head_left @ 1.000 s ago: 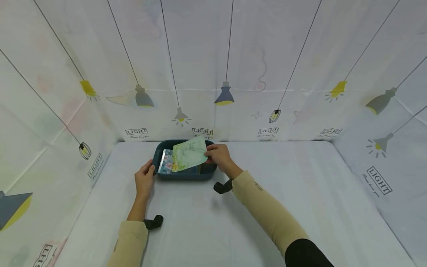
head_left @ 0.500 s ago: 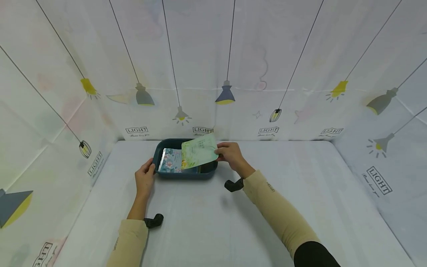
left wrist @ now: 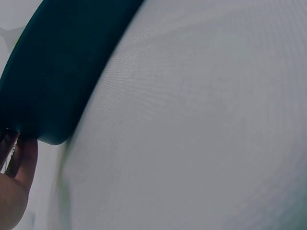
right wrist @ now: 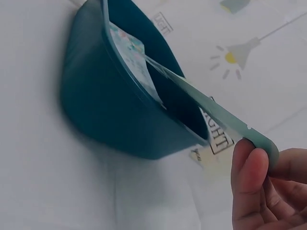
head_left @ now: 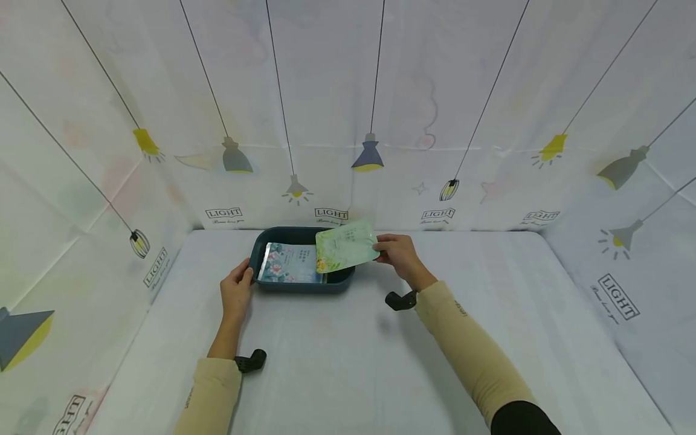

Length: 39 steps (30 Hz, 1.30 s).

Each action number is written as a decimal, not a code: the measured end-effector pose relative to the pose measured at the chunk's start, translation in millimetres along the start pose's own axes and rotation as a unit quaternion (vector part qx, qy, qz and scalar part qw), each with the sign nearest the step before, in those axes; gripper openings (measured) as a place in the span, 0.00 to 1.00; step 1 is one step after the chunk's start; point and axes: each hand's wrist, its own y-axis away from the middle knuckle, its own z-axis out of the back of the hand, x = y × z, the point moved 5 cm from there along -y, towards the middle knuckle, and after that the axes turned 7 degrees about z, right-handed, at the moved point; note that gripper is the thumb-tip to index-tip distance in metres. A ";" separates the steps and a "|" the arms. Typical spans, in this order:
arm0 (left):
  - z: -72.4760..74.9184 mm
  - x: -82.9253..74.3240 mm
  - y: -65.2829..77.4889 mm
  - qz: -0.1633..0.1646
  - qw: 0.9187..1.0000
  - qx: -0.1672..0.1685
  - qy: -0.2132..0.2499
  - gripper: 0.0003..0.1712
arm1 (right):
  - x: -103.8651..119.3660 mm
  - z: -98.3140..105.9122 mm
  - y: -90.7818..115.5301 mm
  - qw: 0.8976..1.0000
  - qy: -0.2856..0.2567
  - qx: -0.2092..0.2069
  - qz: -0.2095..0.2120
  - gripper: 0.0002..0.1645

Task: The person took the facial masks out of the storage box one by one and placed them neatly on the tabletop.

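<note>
A dark teal plastic basin (head_left: 304, 289) sits at the back of the table. My left hand (head_left: 236, 293) holds its left end, thumb against the outer side; in the left wrist view the fingers (left wrist: 29, 160) meet the basin's end wall (left wrist: 53, 72). My right hand (head_left: 399, 257) pinches the right edge of a flat pale-green packet (head_left: 345, 246) with yellow flowers. That packet slants over the basin's right part. In the right wrist view it shows edge-on between thumb and fingers (right wrist: 254, 170). A blue floral foil packet (head_left: 290, 264) lies inside the basin, its right part covered.
A white cloth (head_left: 337, 362) covers the table. Behind and at both sides hang white sheets printed with lamps (head_left: 367, 154). Black wrist cameras (head_left: 401, 300) stick out from both beige sleeves (head_left: 467, 338).
My right hand has moved right, drawing the green packet off the blue one, more of which now shows. The left hand and the basin have stayed put.
</note>
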 end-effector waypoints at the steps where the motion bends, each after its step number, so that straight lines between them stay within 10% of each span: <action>1: 0.1 0.6 -0.4 0.001 1.000 0.000 0.001 0.24 | 0.6 3.3 0.2 1.000 0.001 -0.001 0.001 0.23; 39: -0.4 -1.8 2.4 -0.001 1.000 -0.001 -0.004 0.24 | -15.3 98.6 -7.4 0.998 -0.007 -0.055 -0.023 0.28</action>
